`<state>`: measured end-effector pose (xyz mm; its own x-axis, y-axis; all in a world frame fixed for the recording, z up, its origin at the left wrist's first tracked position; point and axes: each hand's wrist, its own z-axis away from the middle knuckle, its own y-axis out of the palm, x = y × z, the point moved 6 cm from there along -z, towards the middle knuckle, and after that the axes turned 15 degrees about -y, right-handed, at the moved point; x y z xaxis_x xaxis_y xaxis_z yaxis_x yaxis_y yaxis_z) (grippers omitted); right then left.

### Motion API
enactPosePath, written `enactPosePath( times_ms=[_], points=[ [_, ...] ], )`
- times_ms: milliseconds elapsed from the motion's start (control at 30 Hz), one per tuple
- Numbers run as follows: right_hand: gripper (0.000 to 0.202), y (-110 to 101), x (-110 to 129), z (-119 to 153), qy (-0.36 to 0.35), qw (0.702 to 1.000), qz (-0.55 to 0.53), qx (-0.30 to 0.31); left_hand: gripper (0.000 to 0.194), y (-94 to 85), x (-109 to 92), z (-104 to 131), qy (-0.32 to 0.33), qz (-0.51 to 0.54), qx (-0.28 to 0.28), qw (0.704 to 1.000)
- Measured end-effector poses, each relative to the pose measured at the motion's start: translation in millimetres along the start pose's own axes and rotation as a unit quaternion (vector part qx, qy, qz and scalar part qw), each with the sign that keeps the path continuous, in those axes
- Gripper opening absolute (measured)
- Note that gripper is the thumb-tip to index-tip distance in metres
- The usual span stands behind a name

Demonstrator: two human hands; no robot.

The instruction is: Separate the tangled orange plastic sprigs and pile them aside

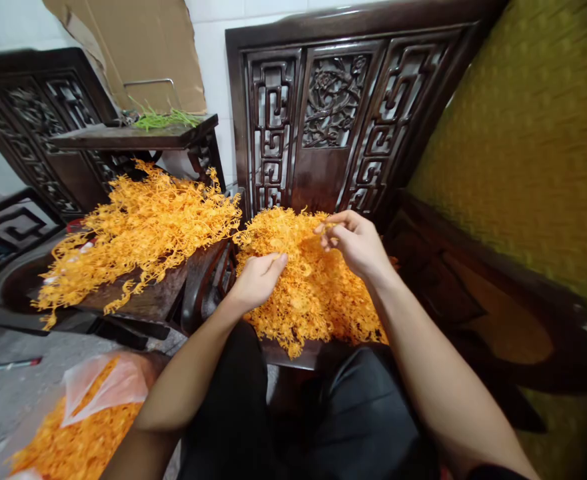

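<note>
**Sorting orange sprigs at the carved chair**

The far carved chair back (323, 120) walls in the near orange pile (313, 293) on the seat; a green cushion (523, 147) closes the right. A second heap (138, 227) covers the left surface (138, 307), with open floor below. The right hand (356, 243) pinches one sprig (327, 227) above the pile, fingers narrow. The left hand (258, 280) rests on the pile, fingers loosely curled. Likely a picking step; the next pull needs a gentle lift clear of tangles.

left hand (258, 280) rests on orange sprig pile (313, 293); right hand (356, 243) pinches one sprig above it. second orange heap (138, 233) lies left, on dark table (143, 303).
</note>
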<state>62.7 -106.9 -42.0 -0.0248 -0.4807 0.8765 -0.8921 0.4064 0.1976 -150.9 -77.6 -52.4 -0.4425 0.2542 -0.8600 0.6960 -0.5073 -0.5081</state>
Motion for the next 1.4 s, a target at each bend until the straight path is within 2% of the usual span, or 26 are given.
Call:
enactPosePath(
  times_ms=[133,167,233,333,467,600,633,667,733,800,900,1033,1100,1167,1267,1333,1400],
  points=[
    [0.028,54.4,-3.0,19.5,0.055,0.988,-0.071,0.127,0.050,0.0,1.1,1.3,-0.010,0.013,-0.010,1.000],
    [0.032,60.7,-2.2,20.2,0.044,0.988,-0.056,0.138,0.051,0.5,1.1,2.1,-0.011,0.018,-0.011,1.000],
    [0.040,61.8,-0.8,16.4,-0.010,0.994,-0.018,0.103,0.052,2.6,1.8,3.0,-0.017,0.053,-0.001,0.998],
    [0.051,49.9,-7.0,7.9,-0.071,0.998,-0.003,0.000,0.053,11.1,4.4,2.8,-0.049,0.156,0.057,0.985],
    [0.047,30.7,-22.0,-9.2,-0.083,0.996,0.027,-0.036,0.055,17.7,5.6,4.0,-0.083,0.278,0.129,0.948],
    [0.043,-21.4,-31.1,-24.8,-0.063,0.983,0.013,-0.172,0.058,4.1,7.0,6.6,-0.068,0.373,0.130,0.916],
    [0.042,-31.3,-33.5,-24.9,-0.050,0.980,0.001,-0.191,0.058,1.3,7.5,6.9,-0.067,0.387,0.133,0.910],
    [0.039,-35.6,-35.2,-23.9,-0.039,0.982,-0.012,-0.183,0.059,0.1,7.8,7.0,-0.070,0.394,0.141,0.905],
    [0.031,-27.6,-36.1,-17.1,-0.012,0.993,-0.038,-0.112,0.060,2.0,7.2,7.2,-0.085,0.396,0.167,0.899],
    [0.023,-3.9,-31.8,-4.9,0.014,0.997,-0.069,-0.025,0.060,5.5,5.0,8.0,-0.106,0.396,0.183,0.894],
    [0.014,40.5,-18.3,12.8,0.056,0.988,-0.130,0.064,0.061,8.9,0.2,10.4,-0.129,0.402,0.183,0.888],
    [0.045,86.7,-10.9,27.2,0.128,0.969,-0.157,0.143,0.061,15.6,-3.4,13.6,-0.135,0.398,0.210,0.882],
    [0.051,92.2,-13.4,24.0,0.128,0.969,-0.159,0.142,0.060,19.4,-2.7,14.9,-0.130,0.394,0.227,0.881],
    [0.053,75.0,-18.1,9.9,0.098,0.981,-0.155,0.058,0.059,22.1,-1.7,16.5,-0.124,0.389,0.239,0.881],
    [0.055,19.8,-25.5,-10.8,0.049,0.981,-0.130,-0.133,0.060,20.8,-0.6,16.3,-0.115,0.389,0.222,0.887],
    [0.045,-4.0,-28.0,-15.5,0.038,0.981,-0.119,-0.148,0.059,17.8,0.7,12.9,-0.106,0.392,0.199,0.892],
    [0.041,-6.8,-28.4,-10.8,0.042,0.989,-0.118,-0.084,0.058,16.0,3.3,7.8,-0.096,0.391,0.181,0.897]
  ],
)
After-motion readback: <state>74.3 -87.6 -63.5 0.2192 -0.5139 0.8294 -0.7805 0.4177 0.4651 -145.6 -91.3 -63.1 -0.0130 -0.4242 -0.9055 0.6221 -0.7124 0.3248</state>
